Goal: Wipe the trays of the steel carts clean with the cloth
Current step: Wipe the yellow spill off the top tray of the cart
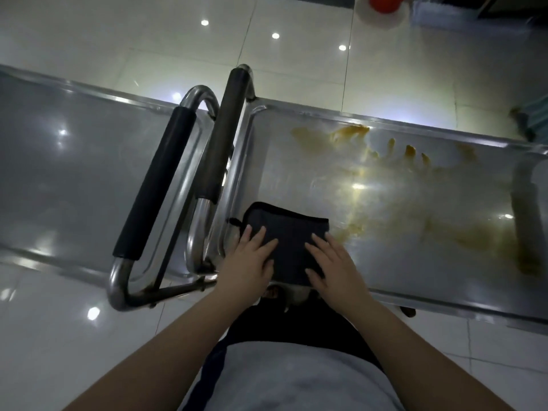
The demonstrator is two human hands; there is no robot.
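A dark folded cloth [289, 229] lies flat at the near left corner of the right steel cart's tray [296, 161]. My left hand [247, 262] presses its left part with straight fingers. My right hand [333, 265] presses its right part the same way. Yellow-brown smears [350, 133] spread over the far side, the middle and the right end of this tray. The left steel cart's tray [59, 179] shows no smears.
Two push handles with black grips [154, 185] [221, 143] stand side by side between the carts. White glossy floor tiles surround them. An orange object [385, 2] lies on the floor at the far right. A striped thing [533, 117] sits beyond the right cart.
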